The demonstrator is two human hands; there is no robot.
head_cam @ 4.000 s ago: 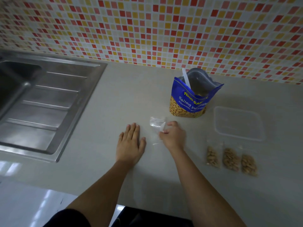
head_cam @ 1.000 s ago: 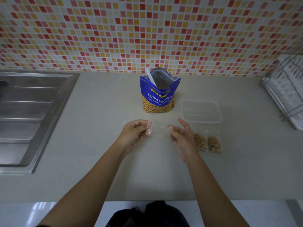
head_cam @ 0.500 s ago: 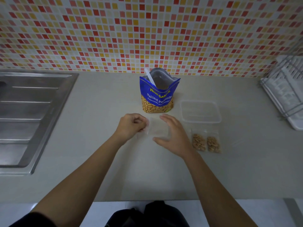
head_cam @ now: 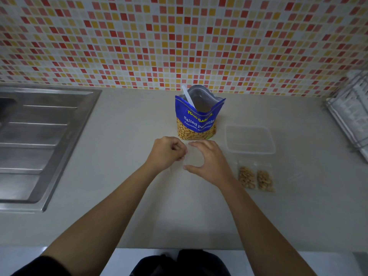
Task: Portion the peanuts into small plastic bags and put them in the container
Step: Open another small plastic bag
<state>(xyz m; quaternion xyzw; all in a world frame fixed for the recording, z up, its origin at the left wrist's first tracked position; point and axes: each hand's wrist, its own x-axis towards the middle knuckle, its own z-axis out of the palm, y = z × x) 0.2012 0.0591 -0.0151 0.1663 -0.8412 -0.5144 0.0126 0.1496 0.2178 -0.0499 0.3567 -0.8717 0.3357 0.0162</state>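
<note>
Two bare forearms reach up over the pale counter (head_cam: pixel 119 196) and meet at its middle. The left hand (head_cam: pixel 166 152) is curled, its fingertips pinching the left edge of a small clear bag (head_cam: pixel 192 158), which looks empty. The right hand (head_cam: pixel 209 162) curves thumb and forefinger round the bag's other side in a C. Just right of that wrist, two filled peanut bags (head_cam: pixel 247 177) lie side by side. Beyond them sits a clear container (head_cam: pixel 227 136) with nothing in it. The blue peanut pouch (head_cam: pixel 196 120) stands open just past the hands, with a white spoon handle (head_cam: pixel 188 96) sticking out. A steel sink (head_cam: pixel 39 136) lies at the left and a dish rack (head_cam: pixel 350 112) at the right, both under the tiled wall (head_cam: pixel 179 36).
</note>
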